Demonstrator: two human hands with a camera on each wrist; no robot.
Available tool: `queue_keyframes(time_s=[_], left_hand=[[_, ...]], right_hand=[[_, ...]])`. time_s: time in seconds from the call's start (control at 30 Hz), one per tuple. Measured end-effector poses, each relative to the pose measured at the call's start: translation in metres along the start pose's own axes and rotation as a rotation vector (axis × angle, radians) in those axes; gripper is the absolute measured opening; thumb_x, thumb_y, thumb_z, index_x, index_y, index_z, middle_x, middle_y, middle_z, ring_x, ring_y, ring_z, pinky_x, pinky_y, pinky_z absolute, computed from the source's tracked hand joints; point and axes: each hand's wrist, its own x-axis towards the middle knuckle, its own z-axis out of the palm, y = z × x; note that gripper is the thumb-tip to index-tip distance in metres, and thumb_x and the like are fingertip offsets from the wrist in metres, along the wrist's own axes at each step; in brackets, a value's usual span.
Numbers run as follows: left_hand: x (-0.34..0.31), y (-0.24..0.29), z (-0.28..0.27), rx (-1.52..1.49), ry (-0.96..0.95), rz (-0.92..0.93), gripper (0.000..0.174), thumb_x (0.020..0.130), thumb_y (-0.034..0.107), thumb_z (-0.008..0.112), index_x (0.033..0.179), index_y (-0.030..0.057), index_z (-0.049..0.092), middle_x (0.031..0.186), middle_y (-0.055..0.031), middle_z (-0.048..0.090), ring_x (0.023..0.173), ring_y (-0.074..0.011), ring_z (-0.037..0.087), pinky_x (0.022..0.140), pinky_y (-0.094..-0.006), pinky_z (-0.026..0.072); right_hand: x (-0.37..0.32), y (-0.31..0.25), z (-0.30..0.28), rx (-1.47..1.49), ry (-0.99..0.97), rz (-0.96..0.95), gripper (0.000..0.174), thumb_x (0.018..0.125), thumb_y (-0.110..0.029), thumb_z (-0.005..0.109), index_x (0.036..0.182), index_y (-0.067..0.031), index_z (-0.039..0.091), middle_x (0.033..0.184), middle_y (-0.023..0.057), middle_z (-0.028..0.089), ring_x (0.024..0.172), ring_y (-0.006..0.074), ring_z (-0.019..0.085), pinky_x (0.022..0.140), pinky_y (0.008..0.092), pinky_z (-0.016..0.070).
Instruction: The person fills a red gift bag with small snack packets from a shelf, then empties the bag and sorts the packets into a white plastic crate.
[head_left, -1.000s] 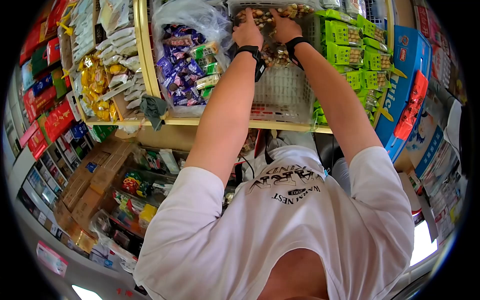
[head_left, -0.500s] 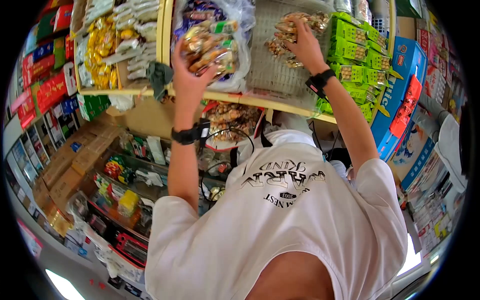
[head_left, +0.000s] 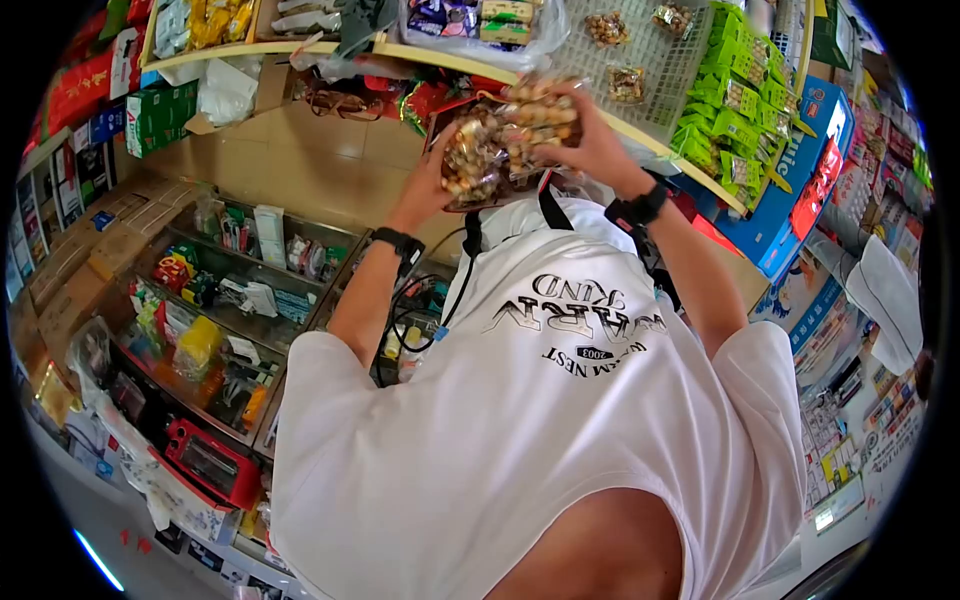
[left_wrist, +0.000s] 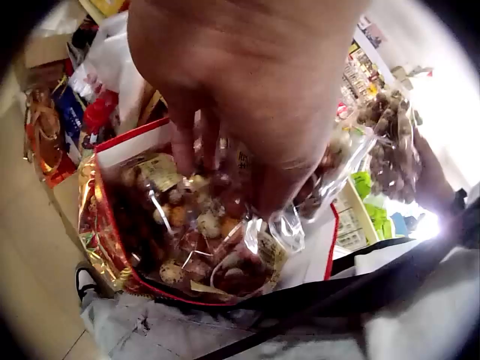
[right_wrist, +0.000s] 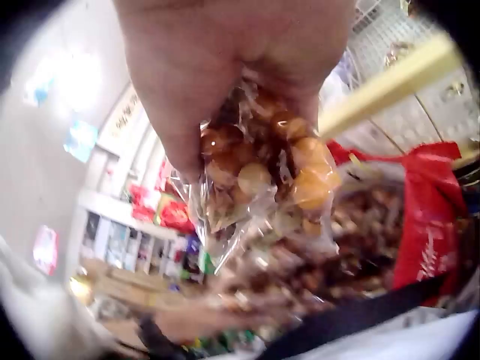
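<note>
My left hand reaches down at the mouth of a red-rimmed bag, its fingers and thumb around clear packets of round brown snacks, some speckled. More such packets fill the bag beneath the fingers. Over the bag's other side, my right hand grips a bunch of similar clear packets. In the right wrist view these gripped packets hang below the palm, above the heap inside the bag.
A pale mesh basket on the wood-edged shelf holds a few scattered snack packets. Green packets lie right of it, purple packets left. A blue box stands at the right; a glass display case fills the lower left.
Both hands have come from the shelf down toward the body, to the bag, with packets in them. The basket holds fewer packets than before. The head view has shifted.
</note>
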Motion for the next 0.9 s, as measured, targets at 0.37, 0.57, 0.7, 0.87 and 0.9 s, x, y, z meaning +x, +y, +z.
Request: queue_keyframes(time_s=[0.37, 0.57, 0.7, 0.87, 0.9], left_hand=[[0.008, -0.010, 0.003, 0.396, -0.011, -0.309, 0.127, 0.063, 0.044, 0.089, 0.158, 0.0082, 0.013, 0.144, -0.0228, 0.045, 0.122, -0.0431, 0.054, 0.097, -0.0448, 0.0494], [0.009, -0.022, -0.015, 0.071, -0.140, -0.215, 0.136, 0.058, 0.048, 0.091, 0.159, 0.0096, 0.009, 0.155, -0.0223, 0.033, 0.142, -0.0383, 0.036, 0.113, -0.0431, 0.0378], [0.011, 0.029, -0.028, 0.314, -0.089, 0.123, 0.110, 0.074, 0.041, 0.084, 0.158, 0.0129, 0.020, 0.158, -0.0197, 0.029, 0.147, -0.0355, 0.028, 0.117, -0.0446, 0.0297], [0.017, 0.012, -0.001, 0.656, -0.098, 0.380, 0.060, 0.092, 0.041, 0.065, 0.148, 0.0303, 0.045, 0.159, -0.0039, 0.032, 0.150, -0.0295, 0.021, 0.116, -0.0586, 0.0267], [0.019, 0.008, 0.003, 0.659, -0.103, 0.395, 0.060, 0.092, 0.041, 0.065, 0.148, 0.0303, 0.045, 0.159, -0.0039, 0.032, 0.150, -0.0295, 0.021, 0.116, -0.0586, 0.0267]], right_hand=[[-0.019, 0.067, 0.049, -0.924, -0.166, -0.091, 0.071, 0.083, -0.031, 0.075, 0.145, -0.0293, 0.039, 0.133, 0.0189, 0.048, 0.124, 0.0413, 0.049, 0.098, 0.0466, 0.0491], [-0.042, 0.074, 0.062, -1.133, -0.158, -0.389, 0.058, 0.085, -0.042, 0.071, 0.136, -0.0222, 0.055, 0.151, 0.0164, 0.038, 0.149, 0.0361, 0.019, 0.117, 0.0570, 0.0244], [-0.043, 0.080, 0.067, -1.274, -0.319, -0.215, 0.057, 0.081, -0.042, 0.073, 0.133, -0.0214, 0.062, 0.165, 0.0085, 0.018, 0.153, 0.0279, 0.014, 0.118, 0.0589, 0.0203], [-0.029, 0.083, 0.062, -1.264, -0.277, -0.315, 0.049, 0.079, -0.034, 0.074, 0.125, -0.0183, 0.066, 0.162, 0.0061, 0.025, 0.151, 0.0288, 0.019, 0.117, 0.0569, 0.0239], [-0.025, 0.080, 0.054, -1.223, -0.322, -0.310, 0.046, 0.079, -0.032, 0.075, 0.123, -0.0178, 0.067, 0.161, 0.0060, 0.027, 0.150, 0.0293, 0.020, 0.117, 0.0566, 0.0248]])
